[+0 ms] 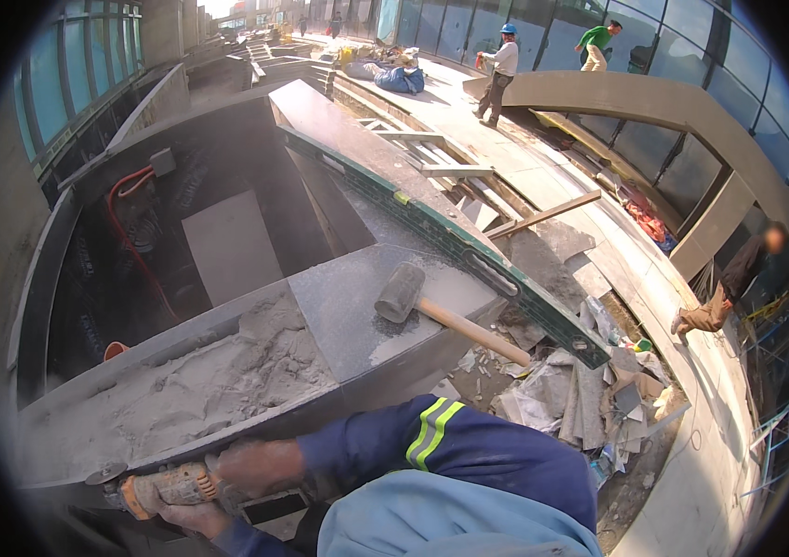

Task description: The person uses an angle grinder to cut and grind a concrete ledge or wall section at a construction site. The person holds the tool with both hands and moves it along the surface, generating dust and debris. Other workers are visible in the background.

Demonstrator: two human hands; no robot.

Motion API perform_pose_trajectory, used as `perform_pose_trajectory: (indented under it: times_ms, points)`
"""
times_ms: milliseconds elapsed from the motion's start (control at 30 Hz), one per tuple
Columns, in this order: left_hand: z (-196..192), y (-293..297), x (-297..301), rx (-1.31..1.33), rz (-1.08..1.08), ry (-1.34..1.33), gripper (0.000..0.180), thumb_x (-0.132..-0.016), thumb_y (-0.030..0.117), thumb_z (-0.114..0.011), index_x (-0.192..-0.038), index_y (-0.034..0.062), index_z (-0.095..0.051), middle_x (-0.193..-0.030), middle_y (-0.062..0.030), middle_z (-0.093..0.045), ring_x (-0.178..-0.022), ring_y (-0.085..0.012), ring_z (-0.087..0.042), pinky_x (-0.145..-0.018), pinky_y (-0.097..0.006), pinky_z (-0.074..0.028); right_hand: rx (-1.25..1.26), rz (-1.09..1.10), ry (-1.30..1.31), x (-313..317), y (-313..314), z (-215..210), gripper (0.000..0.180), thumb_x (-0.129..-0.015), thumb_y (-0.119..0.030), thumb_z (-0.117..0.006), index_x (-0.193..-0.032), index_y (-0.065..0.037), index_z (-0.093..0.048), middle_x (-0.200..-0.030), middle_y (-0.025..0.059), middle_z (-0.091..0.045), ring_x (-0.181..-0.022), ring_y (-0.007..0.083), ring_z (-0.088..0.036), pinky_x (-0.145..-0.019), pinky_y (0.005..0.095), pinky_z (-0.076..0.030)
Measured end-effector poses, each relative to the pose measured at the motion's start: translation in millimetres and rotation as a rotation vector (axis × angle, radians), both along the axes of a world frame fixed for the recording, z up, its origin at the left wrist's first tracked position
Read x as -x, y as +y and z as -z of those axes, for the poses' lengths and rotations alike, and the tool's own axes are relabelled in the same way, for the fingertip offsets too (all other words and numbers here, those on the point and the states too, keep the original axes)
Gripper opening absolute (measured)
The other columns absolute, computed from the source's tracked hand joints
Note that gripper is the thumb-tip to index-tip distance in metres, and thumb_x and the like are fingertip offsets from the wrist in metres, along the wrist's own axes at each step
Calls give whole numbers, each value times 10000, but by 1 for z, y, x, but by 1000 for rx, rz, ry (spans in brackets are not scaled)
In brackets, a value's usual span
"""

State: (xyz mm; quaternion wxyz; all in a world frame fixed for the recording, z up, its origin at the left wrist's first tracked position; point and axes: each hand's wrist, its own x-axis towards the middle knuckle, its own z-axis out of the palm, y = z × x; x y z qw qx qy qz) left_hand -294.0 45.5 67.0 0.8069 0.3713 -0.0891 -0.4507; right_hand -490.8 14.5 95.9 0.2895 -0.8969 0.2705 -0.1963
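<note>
At the lower left, both my hands are wrapped round an orange angle grinder (pixel 148 493). My right hand (pixel 260 466) is closed at its rear end, the arm in a navy sleeve with yellow-green reflective stripes. My left hand (pixel 192 518) grips the body lower down, its fingers partly hidden. The grinder's disc (pixel 104 473) is at the near edge of a ledge; dust hangs around it. Rough grey mortar (pixel 227 381) covers this part of the ledge. Beside it lies a grey stone slab (pixel 343 320), with a wooden-handled mallet (pixel 459 325) resting on it.
A long green spirit level (pixel 441 227) leans along the stone edge. Behind the ledge is a deep recess with a red cable (pixel 130 246). Broken slabs and rubble (pixel 589 399) lie to the right. Farther off are a person in a blue helmet (pixel 501 74) and two other people.
</note>
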Motion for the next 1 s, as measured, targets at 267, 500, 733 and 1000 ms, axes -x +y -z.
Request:
perform_pose_trajectory:
  times_ms: [267, 500, 733, 1000]
  points:
    - [8, -8, -5, -13, -41, 51, 692, -933, 471, -656, -1343, -67, -511, -1246, -198, -587, -1137, -321, -628, -961, -471, -563, 66, -46, 31, 10, -3, 4, 603, -667, -103, -841, -1115, 137, -517, -890, 319, -693, -889, 472, -722, -718, 500, -588]
    - [8, -11, -5, 46, -11, 58, 684, -899, 444, -675, -1371, -20, -503, -1211, -188, -598, -1127, -329, -627, -977, -489, -551, -64, -16, 207, 7, 1, -17, 651, -746, -119, -824, -1251, 120, -490, -1082, 295, -685, -1076, 430, -690, -893, 494, -551]
    - [7, -15, 0, 75, -36, 44, 694, -862, 414, -711, -1394, 21, -499, -1210, -174, -592, -1120, -324, -621, -964, -487, -546, 64, 71, 39, 8, 8, -10, 503, -723, -130, -786, -1097, 121, -562, -857, 307, -703, -840, 447, -735, -684, 512, -576]
    - [12, -20, 9, 34, -86, 109, 657, -861, 384, -709, -1361, 6, -510, -1165, -175, -596, -1089, -330, -627, -947, -490, -552, -48, 1, 209, 18, 8, -36, 513, -769, -76, -697, -1200, 157, -547, -975, 321, -703, -971, 470, -711, -800, 519, -570]
